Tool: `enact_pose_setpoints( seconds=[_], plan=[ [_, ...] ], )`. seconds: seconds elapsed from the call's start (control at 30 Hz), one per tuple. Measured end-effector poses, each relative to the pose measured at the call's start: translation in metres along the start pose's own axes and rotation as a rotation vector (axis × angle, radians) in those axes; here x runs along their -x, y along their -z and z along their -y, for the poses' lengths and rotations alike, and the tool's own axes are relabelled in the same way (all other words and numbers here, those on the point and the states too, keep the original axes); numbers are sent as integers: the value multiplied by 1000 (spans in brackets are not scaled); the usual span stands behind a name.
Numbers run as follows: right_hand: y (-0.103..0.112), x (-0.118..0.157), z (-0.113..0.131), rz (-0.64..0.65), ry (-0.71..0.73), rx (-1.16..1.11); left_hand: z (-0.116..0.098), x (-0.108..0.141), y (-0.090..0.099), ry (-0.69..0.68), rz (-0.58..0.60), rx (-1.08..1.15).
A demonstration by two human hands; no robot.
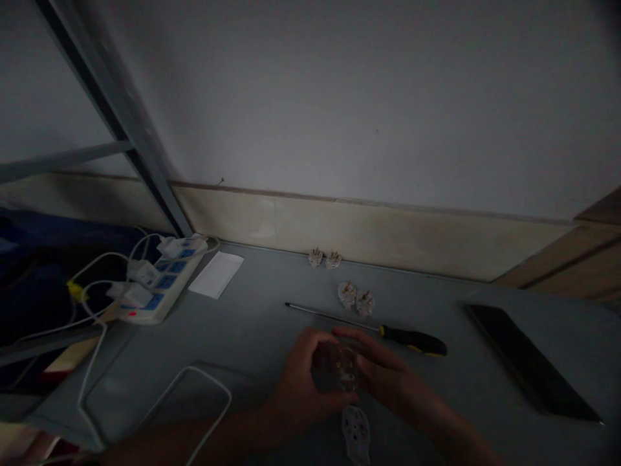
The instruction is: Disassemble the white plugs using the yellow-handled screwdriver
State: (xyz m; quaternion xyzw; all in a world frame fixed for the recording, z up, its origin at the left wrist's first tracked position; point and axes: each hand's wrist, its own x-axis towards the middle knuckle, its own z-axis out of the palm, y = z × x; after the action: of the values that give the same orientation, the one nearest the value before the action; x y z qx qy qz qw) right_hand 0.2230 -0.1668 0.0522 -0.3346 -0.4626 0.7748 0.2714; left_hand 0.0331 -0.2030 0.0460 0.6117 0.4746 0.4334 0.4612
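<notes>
My left hand (305, 375) and my right hand (388, 375) together hold a round, see-through plug housing (337, 367) above the grey desk (252, 343). Its details are dim and partly hidden by my fingers. Just past my right fingertips lies a screwdriver (412, 340) with a black-and-yellow handle and a long thin shaft. Below my hands is a white perforated plug part (356, 433). Farther off stand a pair of small pronged plug parts (356, 298) and a second pair (324, 259).
A white power strip (162, 288) with several plugged-in adapters and white cables sits at the left, beside a white paper sheet (216, 275). A dark tablet (531, 359) lies at the right. The desk's far edge meets a wall.
</notes>
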Motion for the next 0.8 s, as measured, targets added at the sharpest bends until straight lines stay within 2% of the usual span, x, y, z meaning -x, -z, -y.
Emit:
enact_pose_setpoints(
  seconds=[0.1,0.2,0.3,0.4,0.57,0.8],
  plan=[
    [-1,3,2,-163,101,293,0,0,-2,7,-23,-12],
    [-4,5,4,-316,343,636,-2,0,-4,15,-41,-46],
    [-6,3,5,-318,542,940,-1,0,-5,28,-29,-72],
    [-3,-1,4,-278,607,1111,2,0,-5,23,-14,-137],
    [4,-5,2,-188,591,1116,6,1,-5,22,5,-231],
    [3,-9,-2,-227,583,996,5,-1,-4,-7,22,-231]
  ],
)
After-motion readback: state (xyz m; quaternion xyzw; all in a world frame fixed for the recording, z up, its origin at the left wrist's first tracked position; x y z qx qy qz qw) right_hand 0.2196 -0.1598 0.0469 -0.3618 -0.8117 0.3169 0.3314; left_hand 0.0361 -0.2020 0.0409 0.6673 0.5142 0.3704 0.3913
